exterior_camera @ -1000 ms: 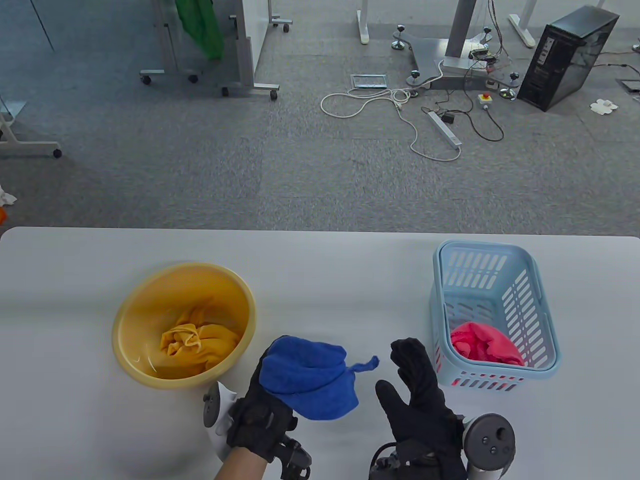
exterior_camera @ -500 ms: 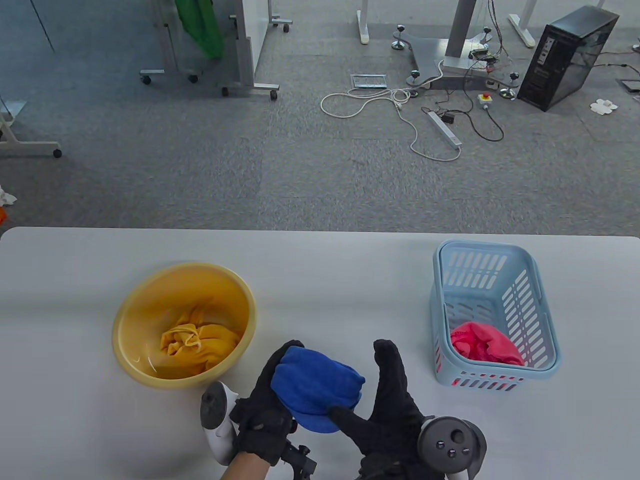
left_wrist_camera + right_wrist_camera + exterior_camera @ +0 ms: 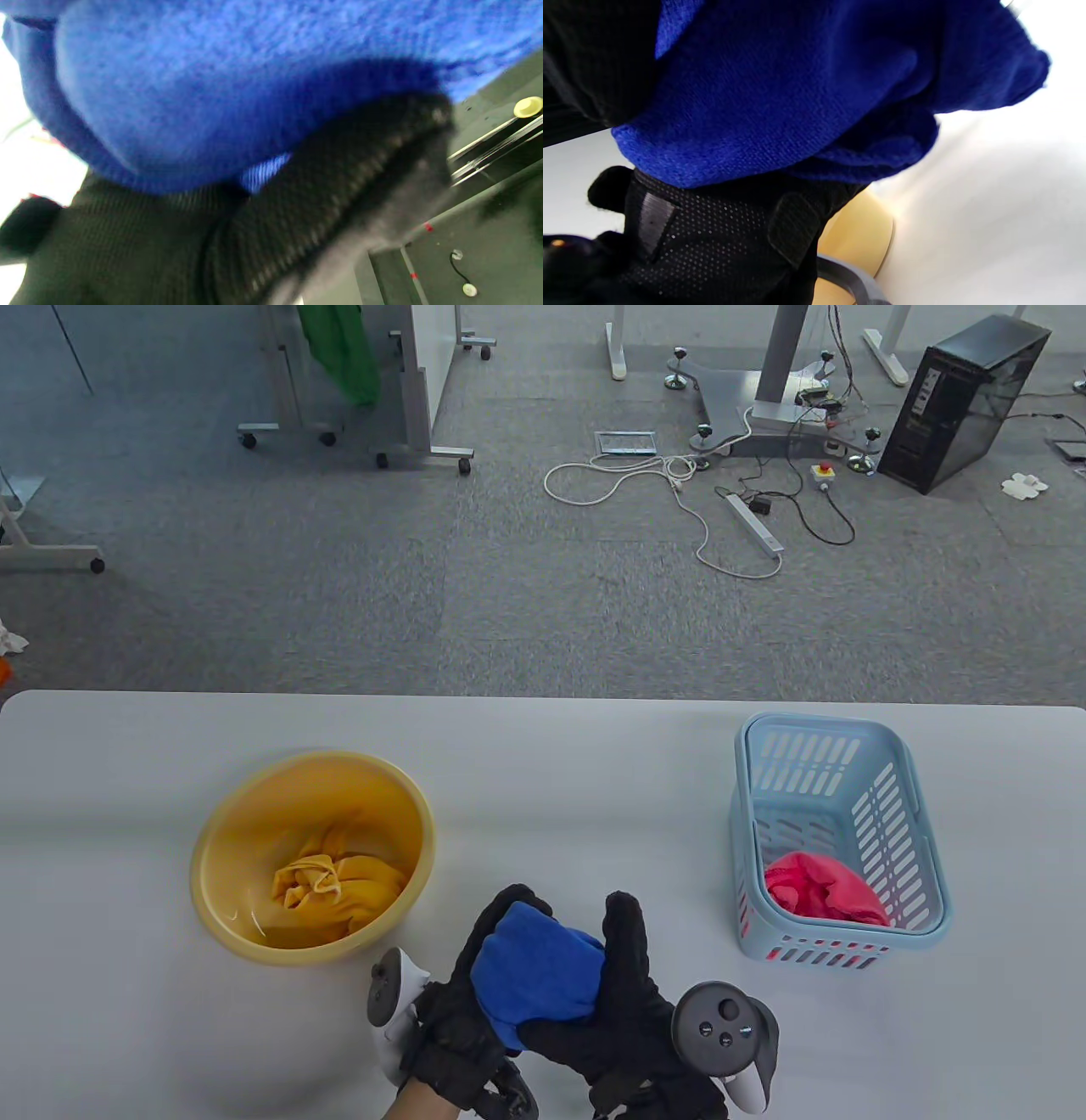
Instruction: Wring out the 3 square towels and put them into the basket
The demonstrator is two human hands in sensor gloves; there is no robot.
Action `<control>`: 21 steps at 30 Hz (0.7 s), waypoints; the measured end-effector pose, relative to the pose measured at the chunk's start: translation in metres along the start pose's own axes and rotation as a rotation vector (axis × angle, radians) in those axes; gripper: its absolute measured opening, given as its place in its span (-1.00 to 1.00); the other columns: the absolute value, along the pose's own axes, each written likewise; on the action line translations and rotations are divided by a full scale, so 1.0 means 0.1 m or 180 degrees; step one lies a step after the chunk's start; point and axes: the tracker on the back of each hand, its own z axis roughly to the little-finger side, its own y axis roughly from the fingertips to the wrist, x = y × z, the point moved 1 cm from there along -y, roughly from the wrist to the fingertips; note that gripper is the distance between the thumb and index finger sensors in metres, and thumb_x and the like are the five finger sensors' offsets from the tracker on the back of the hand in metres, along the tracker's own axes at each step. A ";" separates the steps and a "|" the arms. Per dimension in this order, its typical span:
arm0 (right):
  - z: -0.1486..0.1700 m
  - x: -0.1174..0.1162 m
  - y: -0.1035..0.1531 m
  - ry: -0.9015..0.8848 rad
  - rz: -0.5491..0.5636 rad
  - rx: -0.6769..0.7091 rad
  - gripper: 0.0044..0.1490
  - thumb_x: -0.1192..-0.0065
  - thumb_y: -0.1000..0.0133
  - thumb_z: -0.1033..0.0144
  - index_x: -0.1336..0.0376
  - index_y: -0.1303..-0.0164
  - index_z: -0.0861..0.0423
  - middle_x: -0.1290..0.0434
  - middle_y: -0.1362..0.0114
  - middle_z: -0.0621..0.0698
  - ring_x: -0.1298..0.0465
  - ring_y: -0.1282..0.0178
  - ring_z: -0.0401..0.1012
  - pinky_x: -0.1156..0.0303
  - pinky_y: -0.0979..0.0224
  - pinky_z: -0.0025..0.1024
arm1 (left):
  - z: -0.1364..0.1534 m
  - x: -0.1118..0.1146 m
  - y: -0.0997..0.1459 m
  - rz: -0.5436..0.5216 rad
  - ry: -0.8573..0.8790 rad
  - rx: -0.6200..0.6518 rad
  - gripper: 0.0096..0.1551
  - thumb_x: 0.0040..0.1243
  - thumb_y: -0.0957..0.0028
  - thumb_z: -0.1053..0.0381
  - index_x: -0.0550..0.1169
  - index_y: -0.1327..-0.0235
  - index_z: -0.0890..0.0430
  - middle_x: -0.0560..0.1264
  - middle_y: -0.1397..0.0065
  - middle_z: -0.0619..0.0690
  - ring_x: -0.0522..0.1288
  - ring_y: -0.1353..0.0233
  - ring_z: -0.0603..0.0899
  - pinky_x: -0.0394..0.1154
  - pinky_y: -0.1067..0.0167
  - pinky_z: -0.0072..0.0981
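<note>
A bunched blue towel (image 3: 534,976) is held between both hands above the table's front edge. My left hand (image 3: 488,976) cups it from the left, fingers curled over its top. My right hand (image 3: 612,984) grips it from the right, thumb across its lower edge. Both wrist views are filled by the blue towel (image 3: 212,84) (image 3: 780,93) and black glove. A yellow towel (image 3: 335,891) lies crumpled in the yellow basin (image 3: 221,848) at left. A red towel (image 3: 819,886) lies in the pale blue basket (image 3: 916,831) at right.
The white table (image 3: 551,780) carries the basin at left and the basket at right, with the hands between them. Beyond the far edge is grey carpet with cables, a desk base and a black computer case (image 3: 963,403).
My right hand moved left from open beside the towel and closed on it. The towel's loose tail is gathered in, and both hands have drawn together into a tighter bundle.
</note>
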 end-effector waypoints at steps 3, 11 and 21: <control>0.01 -0.04 -0.02 -0.0106 -0.0140 0.0052 0.83 -0.62 0.14 -0.30 0.63 -0.60 0.18 0.47 -0.69 0.42 0.22 -0.66 0.47 0.09 -0.52 0.63 | -0.02 0.09 -0.01 0.0296 0.0056 0.0011 -0.06 0.20 -0.32 -0.24 -0.06 -0.75 -0.22 -0.17 -0.75 0.15 -0.14 -0.72 0.42 0.02 -0.41 0.56; 0.01 -0.20 -0.03 -0.0310 -0.0376 0.0138 0.83 -0.70 0.14 -0.20 0.65 -0.60 0.02 0.49 -0.70 0.39 0.30 -0.63 0.51 0.09 -0.48 0.68 | 0.00 0.16 -0.02 0.0790 0.0325 -0.0006 0.00 0.10 -0.36 -0.30 -0.27 -0.71 -0.32 -0.42 -0.72 0.09 -0.46 -0.69 0.36 -0.27 -0.39 0.59; -0.05 -0.22 -0.01 -0.0091 0.0138 0.0487 0.55 -0.78 0.08 0.15 0.35 -0.69 0.06 -0.20 -0.60 0.24 -0.22 -0.63 0.33 -0.20 -0.52 0.50 | 0.02 0.09 0.01 0.0921 0.0106 -0.0399 0.03 0.00 -0.34 -0.44 -0.34 -0.67 -0.27 -0.63 -0.59 -0.03 -0.66 -0.60 0.27 -0.45 -0.34 0.53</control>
